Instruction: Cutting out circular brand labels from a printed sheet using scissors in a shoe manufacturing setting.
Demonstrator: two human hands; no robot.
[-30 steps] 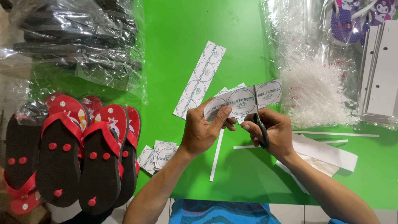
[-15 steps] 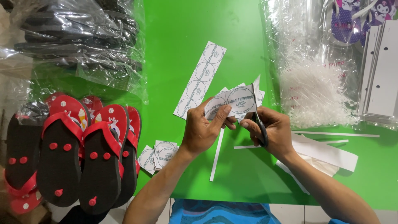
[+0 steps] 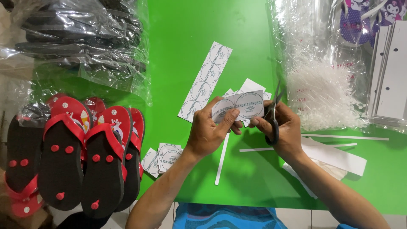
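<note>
- Since a second ago: label strip [image 3: 238,108] turned from reaching out right to lying flatter and shorter between both hands; scissors [image 3: 271,116] swung from blades down-left to blades up at strip's right end.
- Left hand [image 3: 207,133]: fingers closed in a pinch on left part of label strip, thumb on top, strip held just above green surface [image 3: 186,38].
- Right hand [image 3: 285,129]: fingers curled through scissor loops, closed on handles; blades pointing up, narrowly parted, right edge of strip at blades.
- Label strip: white, two round printed marks showing, roughly level, near centre of surface.
- Beyond hands: longer uncut strip of round labels [image 3: 205,80] lying slantwise, apart from held piece.
- Cut label pieces [image 3: 163,156] stacked left of left forearm.
- Thin white offcut slivers [image 3: 221,163] on surface under and right of hands.
- Left edge: red-and-black sandals [image 3: 85,161] soles up, overlapping; bagged dark sandals [image 3: 80,29] above.
- Right: clear bag of white plastic ties [image 3: 322,93]; white punched cards [image 3: 392,72] at far right.
</note>
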